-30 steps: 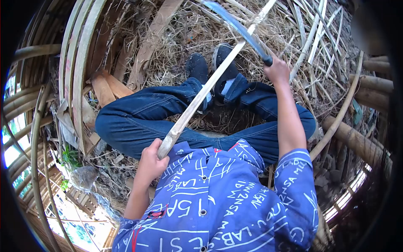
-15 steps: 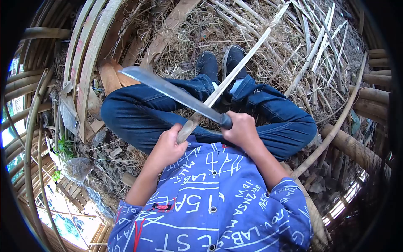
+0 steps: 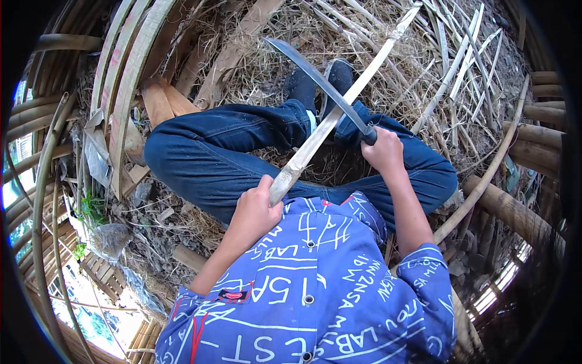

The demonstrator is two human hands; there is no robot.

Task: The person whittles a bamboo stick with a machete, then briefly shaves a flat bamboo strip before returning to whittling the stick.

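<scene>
My left hand (image 3: 257,206) is closed around the near end of a long pale bamboo strip (image 3: 324,128), close to my belly. The strip slants up and away to the right, its far end over the straw. In my right hand (image 3: 385,148) is the dark handle of a machete (image 3: 309,70), fingers wrapped round it. The blade points up and to the left and crosses over the strip about midway along, seemingly against it. Both hands are above my crossed legs (image 3: 206,148) in dark jeans.
Split bamboo strips (image 3: 454,79) and dry straw (image 3: 260,79) litter the ground ahead. Curved planks (image 3: 124,91) stand at the left. A long bamboo pole (image 3: 485,182) bends along the right, near a thicker bamboo pole (image 3: 515,212). A crumpled plastic bag (image 3: 112,239) lies at lower left.
My right hand has moved forward and right with the machete, so the blade now crosses farther along the strip. My left hand has shifted slightly right, still holding the strip, which looks turned.
</scene>
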